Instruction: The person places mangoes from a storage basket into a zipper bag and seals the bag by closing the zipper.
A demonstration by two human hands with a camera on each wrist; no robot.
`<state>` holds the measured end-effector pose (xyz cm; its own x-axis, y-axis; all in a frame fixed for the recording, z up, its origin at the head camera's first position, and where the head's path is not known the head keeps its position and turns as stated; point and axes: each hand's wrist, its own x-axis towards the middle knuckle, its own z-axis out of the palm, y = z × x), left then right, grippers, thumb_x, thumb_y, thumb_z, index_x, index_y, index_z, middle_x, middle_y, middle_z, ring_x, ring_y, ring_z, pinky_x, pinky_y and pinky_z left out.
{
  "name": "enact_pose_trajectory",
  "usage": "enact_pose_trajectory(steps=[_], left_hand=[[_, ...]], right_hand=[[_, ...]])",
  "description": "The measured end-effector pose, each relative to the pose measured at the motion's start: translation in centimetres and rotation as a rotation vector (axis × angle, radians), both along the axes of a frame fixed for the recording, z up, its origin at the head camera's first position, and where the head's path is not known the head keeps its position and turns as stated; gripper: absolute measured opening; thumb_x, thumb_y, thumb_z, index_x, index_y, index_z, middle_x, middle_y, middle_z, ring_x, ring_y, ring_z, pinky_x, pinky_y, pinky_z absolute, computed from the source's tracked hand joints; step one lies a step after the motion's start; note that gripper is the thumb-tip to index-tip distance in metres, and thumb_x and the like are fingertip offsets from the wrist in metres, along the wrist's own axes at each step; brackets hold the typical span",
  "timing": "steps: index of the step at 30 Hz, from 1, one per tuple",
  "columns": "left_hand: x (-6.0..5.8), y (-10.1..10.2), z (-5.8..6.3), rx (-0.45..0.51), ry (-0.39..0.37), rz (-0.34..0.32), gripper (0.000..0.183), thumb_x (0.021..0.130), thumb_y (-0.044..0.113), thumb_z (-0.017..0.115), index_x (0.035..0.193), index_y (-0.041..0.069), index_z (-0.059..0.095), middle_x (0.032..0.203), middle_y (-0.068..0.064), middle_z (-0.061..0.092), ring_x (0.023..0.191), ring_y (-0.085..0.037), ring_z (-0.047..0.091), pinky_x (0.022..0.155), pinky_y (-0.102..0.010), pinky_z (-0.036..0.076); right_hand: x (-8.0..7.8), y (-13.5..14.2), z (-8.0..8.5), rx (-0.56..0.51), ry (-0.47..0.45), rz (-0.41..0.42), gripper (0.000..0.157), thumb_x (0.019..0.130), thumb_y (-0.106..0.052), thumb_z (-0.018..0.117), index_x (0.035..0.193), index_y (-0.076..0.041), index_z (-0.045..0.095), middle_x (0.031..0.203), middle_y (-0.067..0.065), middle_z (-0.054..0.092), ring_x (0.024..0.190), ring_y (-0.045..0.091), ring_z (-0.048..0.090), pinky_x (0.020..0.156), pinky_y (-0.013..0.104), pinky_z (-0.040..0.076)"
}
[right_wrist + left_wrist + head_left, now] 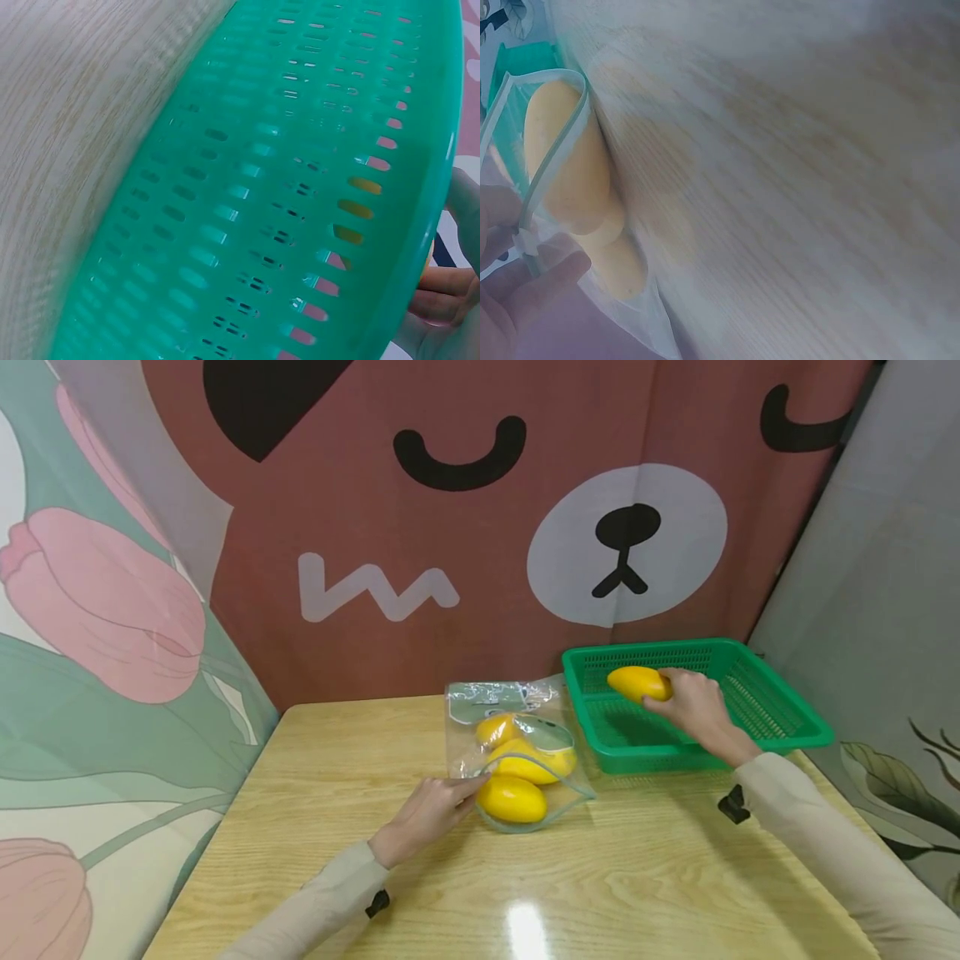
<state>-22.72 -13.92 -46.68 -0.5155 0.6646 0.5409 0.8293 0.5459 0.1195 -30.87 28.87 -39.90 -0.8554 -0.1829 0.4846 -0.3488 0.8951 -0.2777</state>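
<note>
A clear zip bag [465, 752] lies on the table with several yellow mangoes [512, 799] inside, its mouth facing the near side. My left hand [435, 814] pinches the bag's edge at the left of the opening; in the left wrist view the thumb and fingers grip the zip strip [526, 241]. Over the green basket [611, 761], my right hand [693, 703] holds another mango [636, 682] by its right end. In the right wrist view the basket wall hides most of that mango, and part of the right hand [450, 300] shows beyond the rim.
The basket stands at the back right of the wooden table [360, 752], close to the bag. A curtain with a bear face [480, 543] hangs behind the table. Floral cloth [105, 610] hangs at the left, and a grey cloth [885, 610] at the right.
</note>
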Motion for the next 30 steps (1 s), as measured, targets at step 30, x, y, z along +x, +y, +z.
enact_pose_trajectory(steps=[30], left_hand=[[0.0,-0.1,-0.1,0.011,0.018,-0.016,0.039,0.085,-0.002,0.074,0.124,0.000,0.068,0.086,-0.008,0.075,0.046,0.001,0.031,0.042,-0.008,0.026]], right_hand=[[1.4,-1.1,0.7,-0.006,0.119,0.046,0.051,0.083,-0.020,0.076,0.120,0.012,0.063,0.098,0.028,0.068,0.057,0.023,0.054,0.047,0.037,0.044]])
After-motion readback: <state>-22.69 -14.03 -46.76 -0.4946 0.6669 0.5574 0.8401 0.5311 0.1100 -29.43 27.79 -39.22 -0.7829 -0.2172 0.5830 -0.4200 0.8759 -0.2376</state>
